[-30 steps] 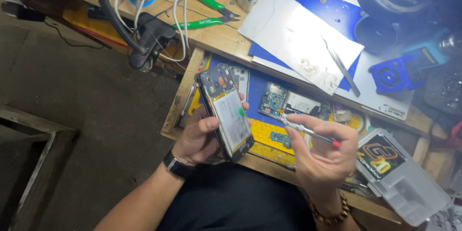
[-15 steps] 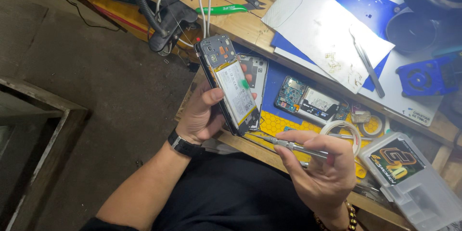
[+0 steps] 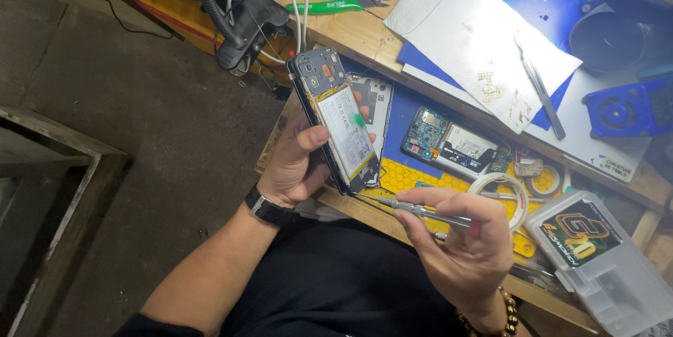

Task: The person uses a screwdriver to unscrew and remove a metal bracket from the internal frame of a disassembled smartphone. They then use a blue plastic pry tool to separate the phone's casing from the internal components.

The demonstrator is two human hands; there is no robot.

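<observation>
1. Workbench [image 3: 364, 35]: wooden, running from top centre down to the lower right; its near edge passes just under both hands. Left of that edge lies a wide stretch of bare dark floor [image 3: 105, 98], the roomiest side
2. White paper sheet [image 3: 484, 42]: spread over a blue mat at the top of the bench, stained, with tweezers [image 3: 540, 88] lying on its right edge
3. Left hand [image 3: 294, 165]: raised at the bench edge, wrist in a black watch [image 3: 270, 209], thumb across the front and fingers behind, closed firmly on the phone
4. Right hand [image 3: 459, 249]: lower, over the lap, beaded bracelet at the wrist, fingers curled tight round the screwdriver, tip aimed left
5. Phone [image 3: 336, 119]: back cover off, held upright and tilted, above the bench edge; pale battery fills the middle, dark frame at the top
6. Clear plastic box [image 3: 596, 260]: lower right, near the right hand
7. Circuit board [image 3: 449, 140]: flat on the yellow and blue mat, right of the phone
8. Screwdriver [image 3: 420, 211]: thin, silver shaft, tip just below the phone's bottom end, whether touching I cannot tell
</observation>
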